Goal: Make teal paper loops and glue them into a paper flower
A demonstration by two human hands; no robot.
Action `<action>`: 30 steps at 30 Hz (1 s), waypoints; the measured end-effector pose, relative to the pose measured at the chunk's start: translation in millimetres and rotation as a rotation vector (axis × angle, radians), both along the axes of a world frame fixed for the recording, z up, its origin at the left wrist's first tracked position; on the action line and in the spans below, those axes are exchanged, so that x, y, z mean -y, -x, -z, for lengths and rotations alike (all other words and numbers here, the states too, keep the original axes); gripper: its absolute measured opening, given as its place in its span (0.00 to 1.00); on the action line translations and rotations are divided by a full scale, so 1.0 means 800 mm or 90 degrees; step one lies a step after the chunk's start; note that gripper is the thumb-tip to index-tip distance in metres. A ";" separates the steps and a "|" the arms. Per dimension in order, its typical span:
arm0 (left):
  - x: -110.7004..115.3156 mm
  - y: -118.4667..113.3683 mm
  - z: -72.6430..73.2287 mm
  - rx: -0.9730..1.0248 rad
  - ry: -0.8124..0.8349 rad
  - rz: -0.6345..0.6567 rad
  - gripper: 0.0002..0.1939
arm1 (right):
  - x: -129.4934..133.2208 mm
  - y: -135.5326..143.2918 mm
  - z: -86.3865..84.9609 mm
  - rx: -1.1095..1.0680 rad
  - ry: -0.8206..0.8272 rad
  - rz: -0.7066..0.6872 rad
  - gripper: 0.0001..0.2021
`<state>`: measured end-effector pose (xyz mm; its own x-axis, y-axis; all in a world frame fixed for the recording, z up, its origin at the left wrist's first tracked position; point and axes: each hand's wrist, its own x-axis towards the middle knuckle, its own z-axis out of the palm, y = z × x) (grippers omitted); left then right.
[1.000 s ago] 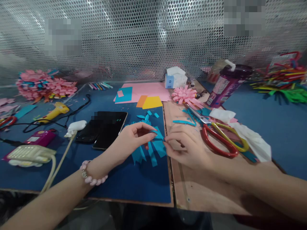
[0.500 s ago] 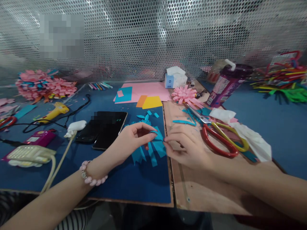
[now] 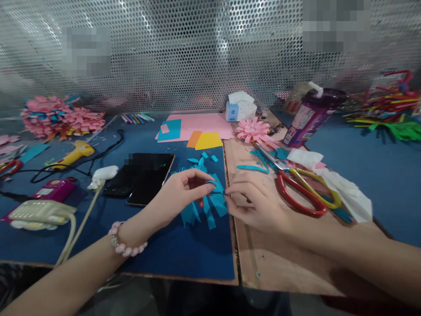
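A thin blue paper strip stretches between my two hands. My left hand, with a pink bead bracelet on the wrist, pinches its left end between thumb and fingers. At its right end the fingertips of my right hand are pressed together. Under and behind the hands lies a blue fringed paper piece on the blue table surface, partly hidden by my left hand. Small blue scraps lie just beyond it. Large scissors with red and yellow handles rest right of my right hand.
Two black phones lie left of my left hand, beside a white plug and a yellow glue gun. Yellow paper, a pink paper flower, a tissue box and a purple cup stand or lie farther back.
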<state>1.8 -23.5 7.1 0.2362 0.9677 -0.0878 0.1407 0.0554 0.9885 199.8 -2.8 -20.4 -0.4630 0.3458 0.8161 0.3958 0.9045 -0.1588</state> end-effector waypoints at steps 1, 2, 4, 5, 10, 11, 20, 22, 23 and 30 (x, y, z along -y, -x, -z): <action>0.000 0.000 0.000 0.000 0.001 -0.002 0.12 | 0.000 0.000 0.000 0.001 0.000 0.000 0.08; 0.000 0.000 -0.001 -0.001 0.002 -0.003 0.12 | 0.000 0.000 0.000 0.003 -0.001 -0.001 0.08; 0.000 0.000 -0.001 -0.003 0.000 -0.003 0.12 | 0.000 0.000 0.000 0.007 0.003 -0.002 0.08; 0.000 0.001 -0.001 -0.004 -0.002 -0.002 0.12 | 0.000 0.000 0.000 0.007 0.006 -0.001 0.08; 0.001 0.002 -0.002 -0.008 -0.006 0.000 0.12 | -0.001 -0.001 0.001 0.003 0.002 0.006 0.07; 0.002 0.001 -0.002 -0.008 -0.005 -0.001 0.12 | -0.001 -0.001 0.001 0.003 0.000 0.007 0.07; 0.000 0.001 0.001 -0.018 -0.016 -0.002 0.11 | 0.000 -0.001 0.003 0.008 0.012 0.020 0.08; -0.001 0.001 0.000 -0.017 -0.014 0.001 0.11 | 0.000 -0.001 0.003 0.011 0.011 0.024 0.07; -0.001 0.001 0.000 -0.016 -0.013 0.002 0.11 | 0.000 -0.001 0.003 0.011 0.009 0.024 0.07; 0.000 0.002 0.000 -0.007 -0.008 0.000 0.11 | -0.001 -0.001 0.003 0.009 0.008 0.026 0.08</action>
